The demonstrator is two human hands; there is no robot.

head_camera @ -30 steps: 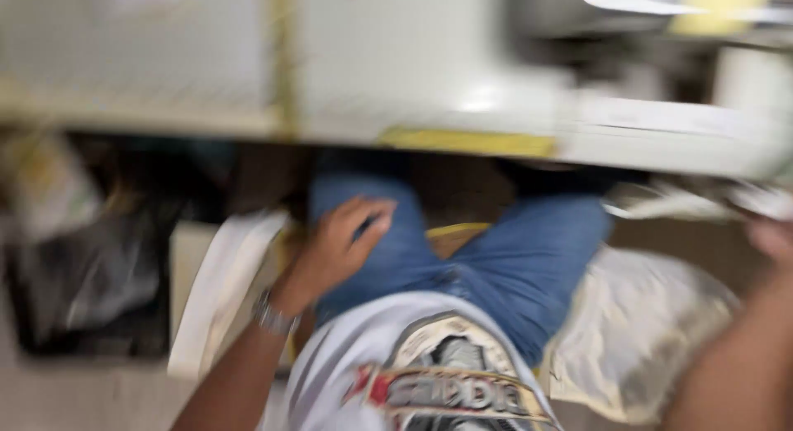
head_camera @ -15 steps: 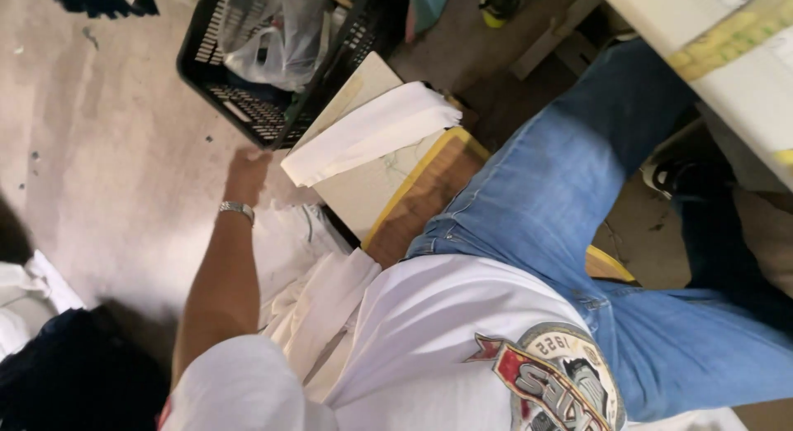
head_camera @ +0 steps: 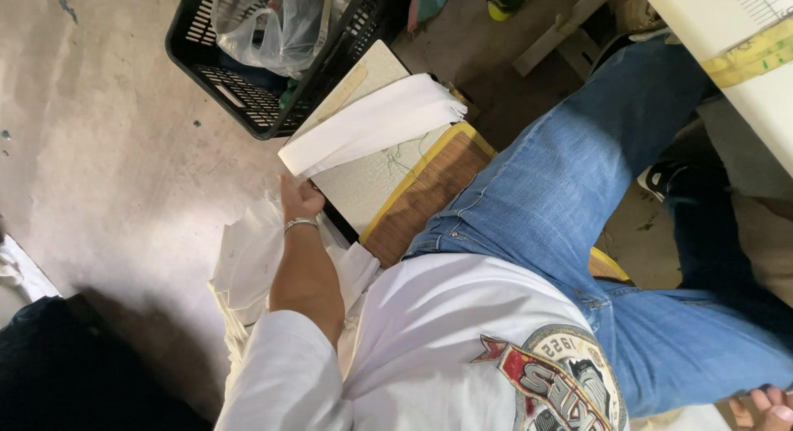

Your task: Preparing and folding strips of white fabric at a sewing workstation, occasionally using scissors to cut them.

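Left hand (head_camera: 299, 201) is down at the person's left side, fingers curled shut on the near end of a folded white fabric piece (head_camera: 376, 121) — fingertips themselves hidden under the cloth, only the back of the hand and knuckles show. A metal bracelet (head_camera: 301, 224) sits on that wrist; white sleeve covers the upper arm.

The white fabric piece runs from the hand up and right, lying across a pale board (head_camera: 372, 179) that leans against a wooden seat with yellow edge (head_camera: 425, 187). Far end of the fabric looks slightly frayed and sits just beside the crate.

Below and left of the hand — a loose pile of white cloth (head_camera: 248, 261) on the concrete floor (head_camera: 107, 150), touching the forearm.

Right hand (head_camera: 764, 406) only just in view at the bottom right corner; a few fingertips visible, cannot tell if open or closed, nothing seen in it.

Further out: black plastic crate (head_camera: 248, 100) on the floor above the hand, holding a clear plastic bag (head_camera: 273, 26). The person is seated, blue jeans (head_camera: 570, 175) with legs pointing up-right, white printed shirt in the foreground. A white worktop (head_camera: 719, 26) with a yellow tape strip (head_camera: 752, 59) is at the top right, above the knee. Dark fabric heap (head_camera: 58, 365) at the bottom left on the floor.
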